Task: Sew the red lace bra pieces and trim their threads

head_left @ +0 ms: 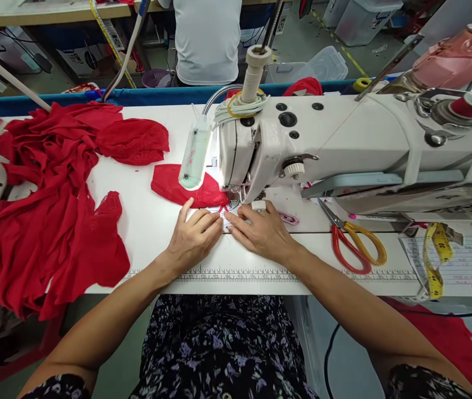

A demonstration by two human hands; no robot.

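Palm down on the smooth white tabletop [146,241], the left hand [192,235] and right hand [263,230] rest with fingers bent and tips close together; whether either pinches anything I cannot tell. The flat red fabric piece with lace edging [209,194] lies just beyond the left fingers, its right end at the needle area of the white metal sewing machine [352,130], left of the steel scissors with red and yellow handles [338,223].

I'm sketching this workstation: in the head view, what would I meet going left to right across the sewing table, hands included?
Red cloth pile → left hand → right hand → scissors → tape measure.
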